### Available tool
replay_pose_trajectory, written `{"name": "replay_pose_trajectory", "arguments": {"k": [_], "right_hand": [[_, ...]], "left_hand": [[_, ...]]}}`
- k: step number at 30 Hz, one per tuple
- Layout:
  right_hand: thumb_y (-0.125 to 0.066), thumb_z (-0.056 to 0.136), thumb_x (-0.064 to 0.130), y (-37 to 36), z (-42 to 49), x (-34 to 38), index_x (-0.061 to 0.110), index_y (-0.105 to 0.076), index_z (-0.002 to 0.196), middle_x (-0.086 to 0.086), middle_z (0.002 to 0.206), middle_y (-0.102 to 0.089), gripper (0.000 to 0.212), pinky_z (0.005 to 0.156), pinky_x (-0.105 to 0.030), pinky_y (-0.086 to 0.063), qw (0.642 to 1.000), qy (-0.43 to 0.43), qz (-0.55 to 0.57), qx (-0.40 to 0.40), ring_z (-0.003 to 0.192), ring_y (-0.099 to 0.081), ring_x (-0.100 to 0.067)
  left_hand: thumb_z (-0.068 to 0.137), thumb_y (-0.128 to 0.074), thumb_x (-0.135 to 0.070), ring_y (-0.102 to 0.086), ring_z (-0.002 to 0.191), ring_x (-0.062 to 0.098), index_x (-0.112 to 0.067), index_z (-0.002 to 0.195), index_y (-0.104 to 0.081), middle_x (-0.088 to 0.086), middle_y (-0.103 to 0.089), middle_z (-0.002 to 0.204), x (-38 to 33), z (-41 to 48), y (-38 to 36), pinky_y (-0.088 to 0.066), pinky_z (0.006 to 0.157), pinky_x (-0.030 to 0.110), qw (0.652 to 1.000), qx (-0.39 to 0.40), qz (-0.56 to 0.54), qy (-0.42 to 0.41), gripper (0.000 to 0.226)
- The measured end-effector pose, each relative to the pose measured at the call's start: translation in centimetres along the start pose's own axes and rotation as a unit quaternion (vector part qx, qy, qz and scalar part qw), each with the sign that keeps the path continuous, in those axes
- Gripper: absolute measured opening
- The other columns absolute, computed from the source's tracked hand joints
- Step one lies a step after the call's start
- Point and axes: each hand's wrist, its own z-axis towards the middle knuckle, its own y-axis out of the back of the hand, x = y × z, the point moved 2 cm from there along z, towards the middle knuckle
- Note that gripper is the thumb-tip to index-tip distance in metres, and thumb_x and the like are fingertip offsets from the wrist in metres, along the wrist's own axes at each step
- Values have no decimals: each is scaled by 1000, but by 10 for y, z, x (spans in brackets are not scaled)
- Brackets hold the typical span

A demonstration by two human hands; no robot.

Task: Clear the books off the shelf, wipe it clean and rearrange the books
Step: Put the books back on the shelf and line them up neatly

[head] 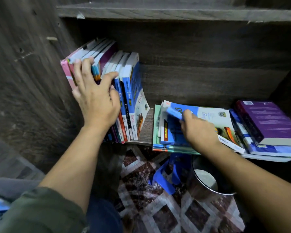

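Filling the dark wooden shelf (208,78) are two lots of books: an upright row (128,91) leaning towards its left wall, and a flat stack (166,147) lying at the right beside a purple book (267,120). The left hand (96,100) is pressing against the row's spines with fingers spread, while the right hand (198,130) is pinching the raised edge of the top blue textbook (171,132). Doing this well probably means bracing the row and lifting that textbook without dragging its neighbours over the shelf's front edge.
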Motion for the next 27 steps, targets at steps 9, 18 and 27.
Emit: {"name": "replay_pose_trajectory", "arguments": {"k": [9,18,27], "right_hand": [[-40,101,25,54,54,88,5,-45,107,-18,97,-59,21,64,-39,-33,873,-82,380,-294,82,-56,-41],[-41,101,27,-21,65,140,11,-45,116,-9,102,-59,23,72,-26,-38,812,-26,555,-179,91,-57,-24],[-49,101,27,-11,40,85,43,-14,152,-7,126,-58,64,90,-23,-36,916,94,372,113,114,-55,-22]], "left_hand": [[82,-50,-18,-8,146,27,-29,114,-63,7,-28,152,5,-1,2,-32,98,56,1000,6,-17,-11,36],[84,-51,-19,-8,146,27,-29,116,-63,8,-27,152,9,-2,1,-33,97,55,1000,4,-14,-19,36],[83,-49,-21,-7,146,26,-29,115,-63,6,-26,153,6,-2,-1,-31,98,52,1000,1,-9,-11,36]]}}
